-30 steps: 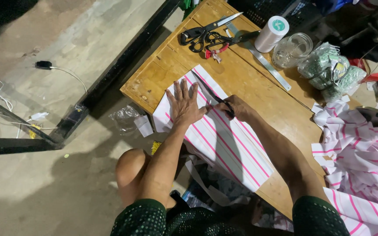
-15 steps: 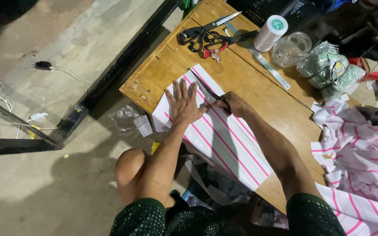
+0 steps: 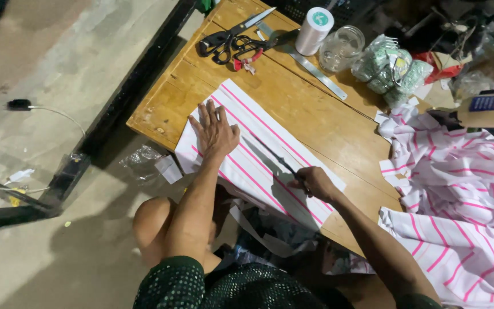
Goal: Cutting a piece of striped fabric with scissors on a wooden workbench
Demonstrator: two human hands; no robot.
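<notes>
Head view, centre of frame: the left hand (image 3: 215, 129) lies flat with fingers spread, palm pressed on a white cloth panel with pink stripes (image 3: 258, 154); it grasps nothing. The panel lies on the near part of a wooden table (image 3: 310, 109) and overhangs its near edge. The right hand (image 3: 314, 182), just right of centre, is clenched around the handle of a thin dark tool (image 3: 270, 153), apparently a blade, though its kind cannot be told for certain. The tool lies low along the cloth, pointing toward the left hand.

Count at the top of the frame: two pairs of scissors (image 3: 232, 40) side by side, one white thread spool (image 3: 314, 30), one clear glass jar (image 3: 342, 47), one metal ruler (image 3: 315, 68), one clear bag of green items (image 3: 393, 68). At the right edge, one heap of matching striped fabric (image 3: 458, 200) is piled up.
</notes>
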